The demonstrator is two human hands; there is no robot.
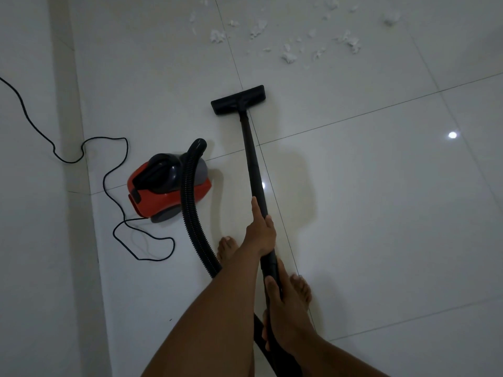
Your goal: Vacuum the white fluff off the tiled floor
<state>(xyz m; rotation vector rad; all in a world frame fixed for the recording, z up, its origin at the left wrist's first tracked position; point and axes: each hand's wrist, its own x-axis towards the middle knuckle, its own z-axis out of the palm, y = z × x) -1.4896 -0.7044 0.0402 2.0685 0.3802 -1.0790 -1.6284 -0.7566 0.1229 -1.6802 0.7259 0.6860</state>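
Gripping the wand (253, 159) with both hands: left hand (260, 232) curled round it farther along, right hand (283, 303) curled round the near end. Flat on the floor (367, 219), the nozzle (238, 100), well short of the fluff (288, 56) scattered across the far tiles. To the left, red vacuum (163, 186), looping hose (189, 210), trailing cord (115, 183).

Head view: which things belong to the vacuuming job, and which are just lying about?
Job:
white fluff
floor nozzle
wand, gripped by left hand and right hand
hose
red vacuum
power cord
tiled floor

Just there:
bare feet
light glare on a tile
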